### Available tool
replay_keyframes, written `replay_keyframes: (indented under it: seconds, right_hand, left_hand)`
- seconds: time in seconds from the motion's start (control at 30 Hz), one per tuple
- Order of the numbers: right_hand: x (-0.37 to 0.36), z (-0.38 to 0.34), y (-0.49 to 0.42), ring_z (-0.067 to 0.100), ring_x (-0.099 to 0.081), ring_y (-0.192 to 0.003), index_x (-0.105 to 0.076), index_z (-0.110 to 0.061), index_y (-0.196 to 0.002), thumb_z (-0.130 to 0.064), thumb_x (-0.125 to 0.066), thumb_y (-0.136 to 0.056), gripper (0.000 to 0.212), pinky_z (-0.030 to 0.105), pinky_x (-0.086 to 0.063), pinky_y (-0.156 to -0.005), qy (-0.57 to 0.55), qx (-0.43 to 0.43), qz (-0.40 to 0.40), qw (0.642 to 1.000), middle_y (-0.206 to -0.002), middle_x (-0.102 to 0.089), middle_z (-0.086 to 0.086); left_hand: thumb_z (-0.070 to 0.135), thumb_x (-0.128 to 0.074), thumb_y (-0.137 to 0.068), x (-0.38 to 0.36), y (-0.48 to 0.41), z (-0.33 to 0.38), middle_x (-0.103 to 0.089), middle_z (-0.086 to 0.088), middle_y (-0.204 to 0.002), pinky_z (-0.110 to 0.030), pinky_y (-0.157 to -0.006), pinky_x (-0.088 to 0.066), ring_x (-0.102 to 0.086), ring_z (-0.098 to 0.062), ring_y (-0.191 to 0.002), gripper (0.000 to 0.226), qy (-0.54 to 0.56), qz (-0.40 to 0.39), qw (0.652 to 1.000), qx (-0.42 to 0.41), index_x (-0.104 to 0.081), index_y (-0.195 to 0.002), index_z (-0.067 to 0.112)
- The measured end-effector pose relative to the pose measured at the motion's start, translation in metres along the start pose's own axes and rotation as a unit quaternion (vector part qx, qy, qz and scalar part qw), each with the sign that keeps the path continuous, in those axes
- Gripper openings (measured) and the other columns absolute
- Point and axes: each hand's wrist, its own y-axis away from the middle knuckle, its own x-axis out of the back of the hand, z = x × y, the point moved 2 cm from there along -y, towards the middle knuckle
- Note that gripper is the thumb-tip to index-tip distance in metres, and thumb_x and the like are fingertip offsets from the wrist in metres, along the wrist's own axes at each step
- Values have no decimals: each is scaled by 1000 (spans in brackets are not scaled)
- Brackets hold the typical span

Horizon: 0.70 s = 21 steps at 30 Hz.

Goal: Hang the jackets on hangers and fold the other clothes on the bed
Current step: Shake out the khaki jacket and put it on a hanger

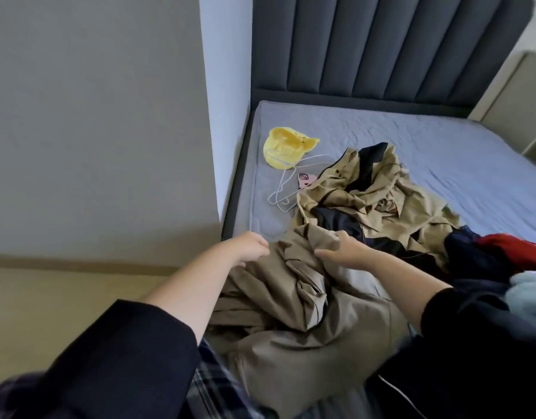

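On the near half of the bed (411, 152), a tan jacket (306, 297) lies crumpled, with a second tan, dark-lined jacket (378, 182) heaped just beyond it. Right hand (345, 249) rests on the near jacket, fingers (340, 237) closed on a fold of its cloth. Left hand (248, 246) sits at the jacket's left edge, fingers curled narrow; whether they hold cloth cannot be told. White wire hangers (283, 189) lie beside a yellow garment (286, 146). Dark, red and pale-blue clothes (502, 261) are piled at right.
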Motion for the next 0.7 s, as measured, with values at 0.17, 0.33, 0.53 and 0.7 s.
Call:
replay_keyframes:
  seconds: [0.17,0.33,0.53,0.7]
  right_hand:
    - [-40,18,-9,28,-57,-109,-14,0,-149,-18,-59,-85,80,30,-46,-85,93,-49,8,994,-123,-58,15]
    - [-22,7,-11,28,-61,-83,-68,2,-98,10,-39,-89,31,30,-53,-77,-380,-40,-18,924,-88,-66,16]
    - [41,19,-7,31,-70,-76,-68,-5,-94,-16,-41,-95,29,41,-57,-63,-630,-95,9,770,-89,-71,18]
    - [69,41,3,34,-69,-70,-68,0,-93,-2,-32,-79,39,41,-58,-59,-615,-77,-28,784,-82,-67,20]
  left_hand:
    - [32,-58,-92,-41,-34,0,-57,-6,-127,-28,-75,-47,-59,-23,-107,51,7,-23,1000,-5,-46,-140,19]
    - [37,-73,-81,-68,-52,3,-41,-12,-145,-38,-105,-40,-45,-30,-128,94,193,33,979,57,-17,-151,10]
    - [4,-56,-91,-64,-56,4,-65,-18,-104,-40,-87,-51,-62,-30,-90,27,417,68,899,117,-58,-116,-3]
    - [6,-40,-99,-3,-42,2,-67,-9,-58,-38,-72,-53,-63,-25,-62,23,537,70,839,61,-58,-87,6]
